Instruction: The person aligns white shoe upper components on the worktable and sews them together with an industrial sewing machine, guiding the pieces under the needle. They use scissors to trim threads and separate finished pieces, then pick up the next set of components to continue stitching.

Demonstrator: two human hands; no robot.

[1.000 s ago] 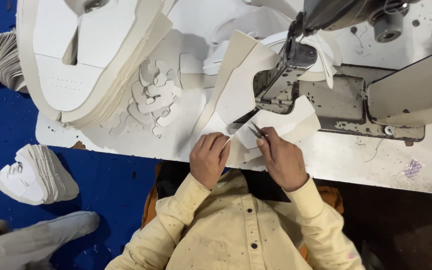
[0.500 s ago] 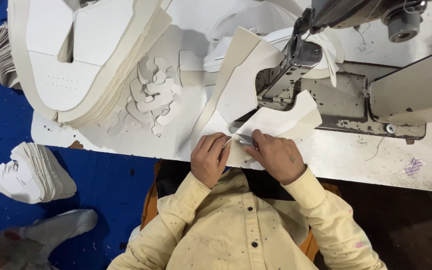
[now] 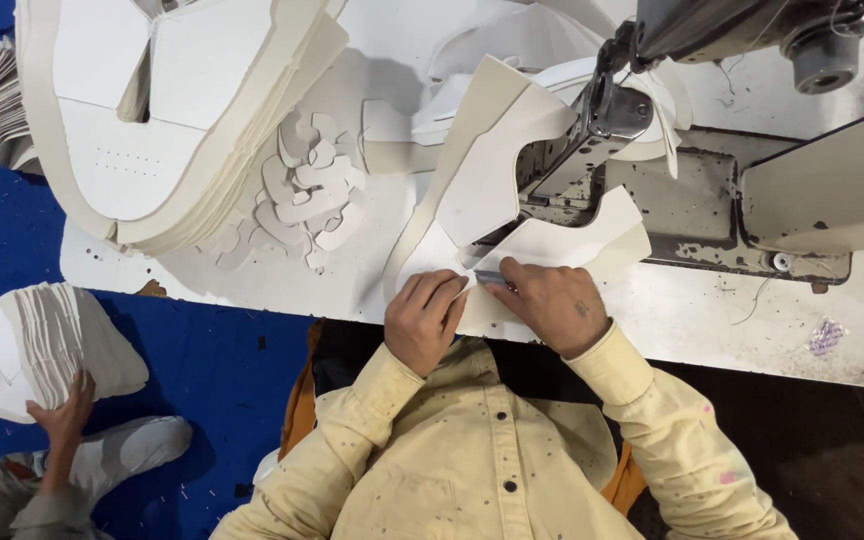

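Observation:
My left hand (image 3: 425,319) is curled, its fingers pressing on a white cut leather piece (image 3: 572,235) at the near edge of the sewing table. Beside it, my right hand (image 3: 550,304) is shut on a small grey metal tool (image 3: 492,277), its tip touching the same piece. The piece runs up under the head of the grey sewing machine (image 3: 672,140). Both hands sit close together, nearly touching.
A tall stack of large white cut pieces (image 3: 162,120) fills the table's left. Small white cutouts (image 3: 302,195) lie in a pile mid-table. On the blue floor at left, another person's hand (image 3: 62,415) touches a fanned stack of white pieces (image 3: 42,345).
My right hand has slid left and lower, closer to my left hand, still holding the tool. Another person's hand has come into view at the stack on the floor.

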